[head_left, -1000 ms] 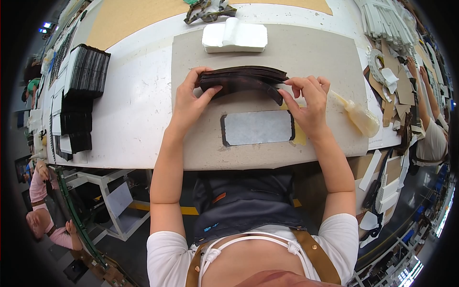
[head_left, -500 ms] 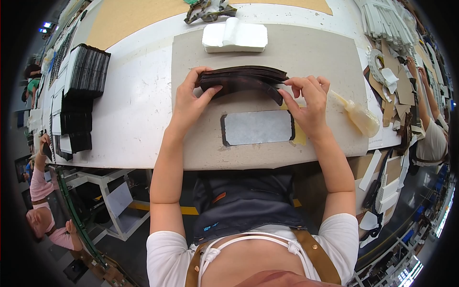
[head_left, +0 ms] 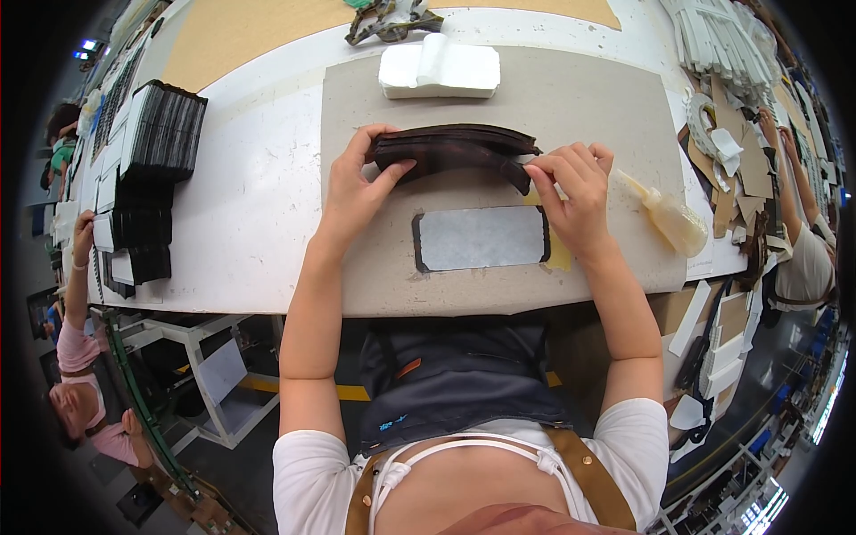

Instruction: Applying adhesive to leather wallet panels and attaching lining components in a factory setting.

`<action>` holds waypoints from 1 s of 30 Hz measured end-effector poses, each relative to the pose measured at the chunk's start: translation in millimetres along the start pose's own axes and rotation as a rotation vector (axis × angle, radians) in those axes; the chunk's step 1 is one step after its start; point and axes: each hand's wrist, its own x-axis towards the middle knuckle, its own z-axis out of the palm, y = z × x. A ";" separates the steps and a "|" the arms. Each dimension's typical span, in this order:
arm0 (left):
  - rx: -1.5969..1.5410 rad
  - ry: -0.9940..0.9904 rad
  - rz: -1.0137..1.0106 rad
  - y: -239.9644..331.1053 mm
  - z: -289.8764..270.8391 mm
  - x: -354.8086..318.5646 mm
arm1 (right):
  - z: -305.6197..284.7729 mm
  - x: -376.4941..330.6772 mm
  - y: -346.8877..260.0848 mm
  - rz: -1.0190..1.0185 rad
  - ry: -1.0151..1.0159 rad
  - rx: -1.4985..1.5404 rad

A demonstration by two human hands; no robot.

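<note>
We keep the left hand clamped on the dark leather piece while right hand fingertips pinch its end flat and aligned.

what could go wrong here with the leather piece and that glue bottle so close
The right hand pinches the end of the dark leather piece just beside the squeeze bottle lying on its side; an elbow shift might knock it or smear its contents. The left hand grips only the other end, so the stacked layers may slip out of line.
</note>
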 end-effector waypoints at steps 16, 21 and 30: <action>-0.007 0.001 0.001 2.5 -0.3 -0.5 | 0.5 -0.5 -1.0 0.051 0.037 0.032; 0.000 0.004 0.006 0.7 -0.3 -0.5 | 0.3 -1.1 -1.1 0.055 0.032 0.036; -0.008 0.003 -0.005 2.1 -0.2 -0.5 | 0.6 -1.2 -1.3 0.070 0.047 0.054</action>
